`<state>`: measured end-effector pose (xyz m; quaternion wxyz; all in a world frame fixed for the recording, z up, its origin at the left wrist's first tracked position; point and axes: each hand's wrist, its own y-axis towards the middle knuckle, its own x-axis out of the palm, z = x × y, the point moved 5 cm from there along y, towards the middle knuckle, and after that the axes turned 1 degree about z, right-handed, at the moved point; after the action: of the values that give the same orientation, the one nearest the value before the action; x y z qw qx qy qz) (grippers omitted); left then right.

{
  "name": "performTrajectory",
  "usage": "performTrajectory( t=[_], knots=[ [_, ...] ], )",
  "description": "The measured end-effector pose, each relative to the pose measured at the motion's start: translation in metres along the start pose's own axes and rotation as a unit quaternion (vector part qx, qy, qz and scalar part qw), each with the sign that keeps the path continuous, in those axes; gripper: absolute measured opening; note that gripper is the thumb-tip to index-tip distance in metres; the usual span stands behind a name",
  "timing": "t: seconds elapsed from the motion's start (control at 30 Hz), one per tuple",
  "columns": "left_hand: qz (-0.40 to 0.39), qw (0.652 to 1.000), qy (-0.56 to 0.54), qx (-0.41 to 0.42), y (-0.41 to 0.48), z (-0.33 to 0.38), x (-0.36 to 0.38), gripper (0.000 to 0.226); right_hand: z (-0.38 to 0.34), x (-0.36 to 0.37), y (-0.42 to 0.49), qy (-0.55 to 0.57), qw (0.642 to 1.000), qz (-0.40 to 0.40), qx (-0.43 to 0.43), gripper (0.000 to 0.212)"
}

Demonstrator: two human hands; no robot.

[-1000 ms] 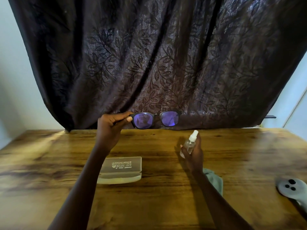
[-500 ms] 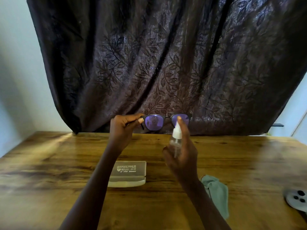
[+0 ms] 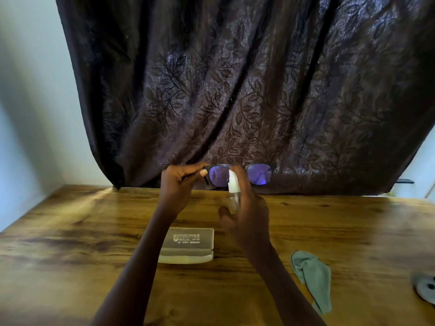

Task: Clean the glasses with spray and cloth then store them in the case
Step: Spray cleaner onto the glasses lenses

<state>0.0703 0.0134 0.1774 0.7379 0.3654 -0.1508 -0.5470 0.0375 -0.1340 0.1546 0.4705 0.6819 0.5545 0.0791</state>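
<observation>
We see dark-framed glasses [image 3: 259, 174] with lenses that reflect violet, held upright in the air above the far edge of the table [image 3: 70, 243], in front of a dark curtain [image 3: 235, 90]. The left hand [image 3: 179, 182] pinches them at the left temple, its fingers [image 3: 188, 169] curled tight round the hinge. The right hand [image 3: 247, 215] is wrapped round a small clear spray bottle [image 3: 233, 184] with a white nozzle, one finger on top, just in front of the left lens. On the glossy wood-grain table we find a frosted rectangular case [image 3: 188, 245], shut, near the left forearm, and a crumpled soft green cloth [image 3: 313, 278] well to the right.
</observation>
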Motion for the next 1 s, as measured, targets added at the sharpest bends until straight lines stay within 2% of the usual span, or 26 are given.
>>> performTrajectory(
  t=[0.23, 0.47, 0.7, 0.87, 1.0],
  knots=[
    [0.005, 1.0, 0.024, -0.014, 0.0, 0.0, -0.003, 0.024, -0.003, 0.001, 0.002, -0.013, 1.0, -0.022, -0.007, 0.077],
    [0.005, 1.0, 0.03, -0.008, -0.001, 0.002, -0.003, 0.024, -0.001, -0.007, 0.003, 0.018, 1.0, 0.008, -0.005, 0.076],
    [0.009, 1.0, 0.019, -0.006, -0.002, 0.003, -0.007, 0.028, 0.012, -0.027, 0.001, 0.142, 0.988, 0.059, 0.015, 0.074],
    [0.015, 1.0, 0.004, -0.007, -0.002, 0.001, -0.008, 0.029, 0.028, -0.042, 0.004, 0.165, 0.982, 0.077, 0.052, 0.075],
    [0.011, 1.0, -0.003, -0.002, -0.004, 0.003, -0.006, 0.029, 0.036, -0.047, 0.005, 0.141, 0.986, 0.081, 0.039, 0.064]
  ],
)
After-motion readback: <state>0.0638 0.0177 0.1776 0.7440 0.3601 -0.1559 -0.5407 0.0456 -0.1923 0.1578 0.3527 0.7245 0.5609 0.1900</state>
